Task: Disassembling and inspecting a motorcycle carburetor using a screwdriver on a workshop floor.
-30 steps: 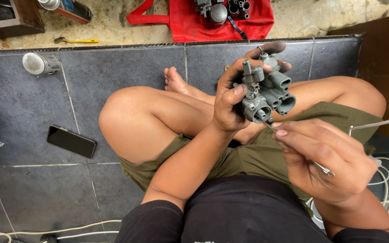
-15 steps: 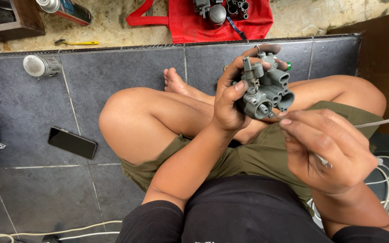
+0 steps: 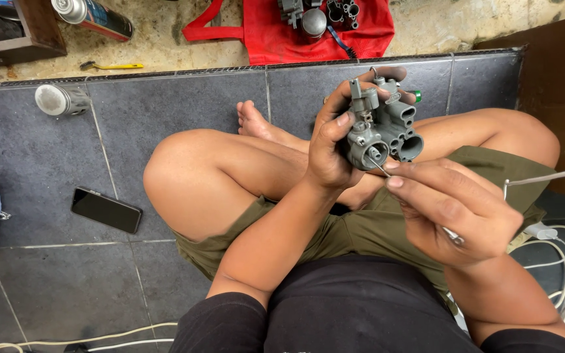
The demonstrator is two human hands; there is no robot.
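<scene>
I sit cross-legged on a tiled floor. My left hand (image 3: 329, 140) grips a grey metal carburetor body (image 3: 382, 125), held up above my knees. My right hand (image 3: 449, 209) pinches a thin metal wire (image 3: 378, 167) between thumb and forefinger; its tip sits at a round opening on the carburetor's lower face. The wire's far end pokes out under my right palm.
A black phone (image 3: 106, 210) lies on the tiles at left. A silver canister (image 3: 57, 100), a spray can (image 3: 94, 16), a yellow-handled tool (image 3: 116, 66) and a red cloth (image 3: 315, 33) with metal parts lie ahead. White cables (image 3: 557, 252) trail at right.
My right hand has moved up and left, bringing the wire's tip to the carburetor opening. My left hand tilted the carburetor slightly.
</scene>
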